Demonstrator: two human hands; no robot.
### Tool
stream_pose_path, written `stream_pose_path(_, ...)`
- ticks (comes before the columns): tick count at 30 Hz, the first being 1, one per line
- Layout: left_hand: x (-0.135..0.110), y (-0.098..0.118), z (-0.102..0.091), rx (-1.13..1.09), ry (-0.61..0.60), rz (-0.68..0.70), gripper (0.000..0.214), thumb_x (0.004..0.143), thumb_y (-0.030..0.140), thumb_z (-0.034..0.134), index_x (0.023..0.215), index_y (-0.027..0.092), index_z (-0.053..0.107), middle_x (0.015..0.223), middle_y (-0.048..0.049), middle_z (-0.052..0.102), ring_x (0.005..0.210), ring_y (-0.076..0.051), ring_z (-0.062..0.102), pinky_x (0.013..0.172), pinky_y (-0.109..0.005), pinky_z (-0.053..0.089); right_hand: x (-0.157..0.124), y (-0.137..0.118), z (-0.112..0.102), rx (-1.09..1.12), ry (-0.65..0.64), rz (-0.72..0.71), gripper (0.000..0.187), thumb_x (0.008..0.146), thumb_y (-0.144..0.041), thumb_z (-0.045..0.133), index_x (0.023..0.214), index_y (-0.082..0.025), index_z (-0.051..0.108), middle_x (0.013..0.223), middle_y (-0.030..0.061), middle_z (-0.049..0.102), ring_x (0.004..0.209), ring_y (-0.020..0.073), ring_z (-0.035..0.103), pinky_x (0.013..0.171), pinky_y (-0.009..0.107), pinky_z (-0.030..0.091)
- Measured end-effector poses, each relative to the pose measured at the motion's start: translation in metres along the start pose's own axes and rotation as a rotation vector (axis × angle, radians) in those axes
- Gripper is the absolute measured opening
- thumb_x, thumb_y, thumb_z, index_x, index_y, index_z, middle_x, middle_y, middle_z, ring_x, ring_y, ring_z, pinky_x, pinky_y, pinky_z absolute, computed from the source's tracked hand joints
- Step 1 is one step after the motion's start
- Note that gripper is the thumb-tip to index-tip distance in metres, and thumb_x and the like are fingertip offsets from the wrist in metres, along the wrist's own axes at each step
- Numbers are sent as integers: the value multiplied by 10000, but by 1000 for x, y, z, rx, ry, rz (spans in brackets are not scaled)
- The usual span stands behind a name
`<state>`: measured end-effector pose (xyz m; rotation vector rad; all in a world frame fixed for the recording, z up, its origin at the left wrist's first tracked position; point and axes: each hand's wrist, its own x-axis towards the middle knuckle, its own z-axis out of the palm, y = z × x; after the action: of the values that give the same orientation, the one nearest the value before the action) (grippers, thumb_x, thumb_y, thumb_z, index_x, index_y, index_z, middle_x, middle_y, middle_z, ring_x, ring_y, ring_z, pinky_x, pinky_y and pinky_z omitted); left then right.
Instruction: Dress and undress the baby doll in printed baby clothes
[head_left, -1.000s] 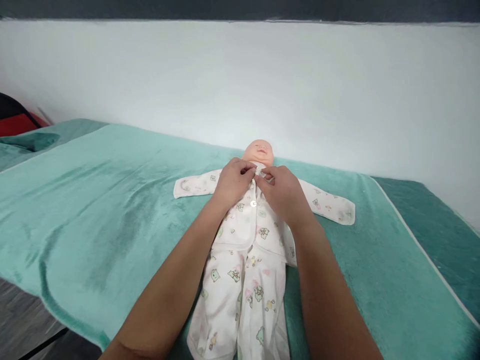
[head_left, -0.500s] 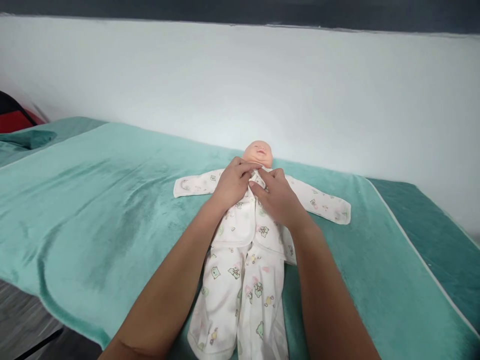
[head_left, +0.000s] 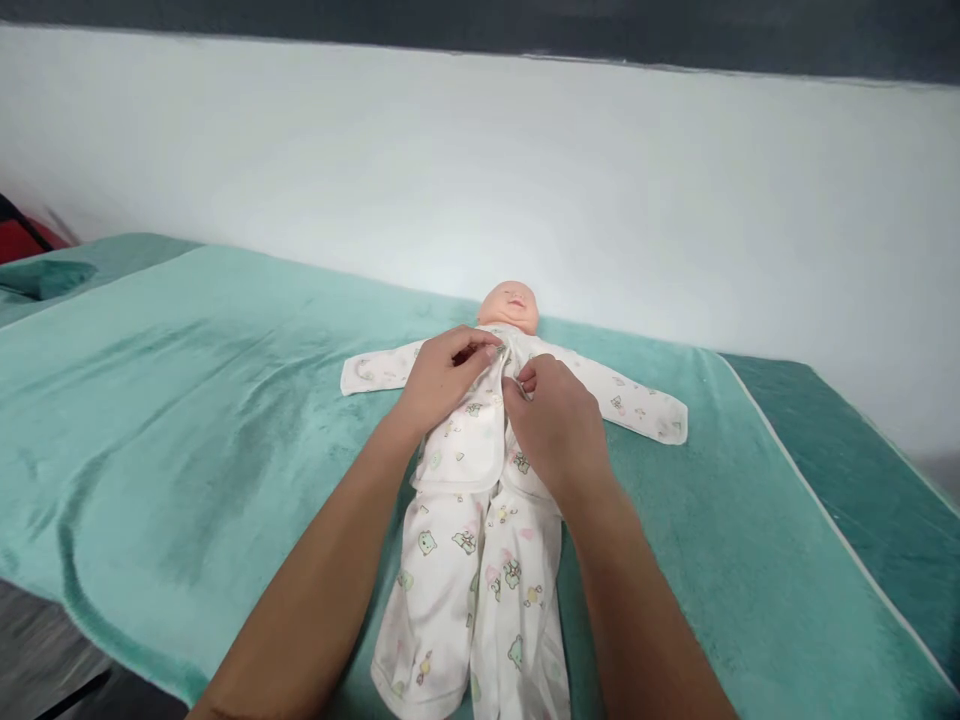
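A baby doll (head_left: 511,303) lies on its back on a teal blanket (head_left: 187,400), dressed in a white printed shirt (head_left: 465,440) and matching trousers (head_left: 472,590). Its sleeves are spread out to both sides. My left hand (head_left: 442,375) pinches the left edge of the shirt front at the doll's chest. My right hand (head_left: 555,425) pinches the right edge of the shirt front just beside it, fingertips almost meeting the left hand's. What lies between the fingertips is hidden.
A white wall (head_left: 525,180) rises right behind the doll's head. A darker green mattress (head_left: 862,470) shows at the right past the blanket's white edge. Something red and black (head_left: 19,235) sits at the far left. The blanket's front edge hangs over the floor (head_left: 45,660).
Both hands have slid a little down the shirt front, from the collar toward the chest. The right hand has curled more tightly on the fabric.
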<state>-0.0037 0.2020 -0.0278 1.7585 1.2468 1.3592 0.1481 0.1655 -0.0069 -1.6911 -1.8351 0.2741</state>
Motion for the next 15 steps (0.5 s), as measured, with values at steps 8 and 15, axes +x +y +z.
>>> stream_pose_path(8, 1, 7, -1, 136, -144, 12, 121, 856, 333, 663, 915, 242, 716, 918, -18, 603, 741, -141, 512, 701, -290, 427, 17, 18, -3, 355, -62, 94, 169, 851, -317, 587, 709, -241, 535, 631, -14, 571, 578, 153, 454, 572, 305, 325)
stream_pose_path(15, 2, 11, 2, 121, -167, 3, 77, 858, 273, 649, 809, 213, 648, 906, -7, 613, 782, -144, 524, 718, -290, 406, 22, 30, 1, 767, -142, 194, 174, 787, -381, 701, 764, -217, 649, 617, -44, 530, 555, 108, 428, 532, 262, 317)
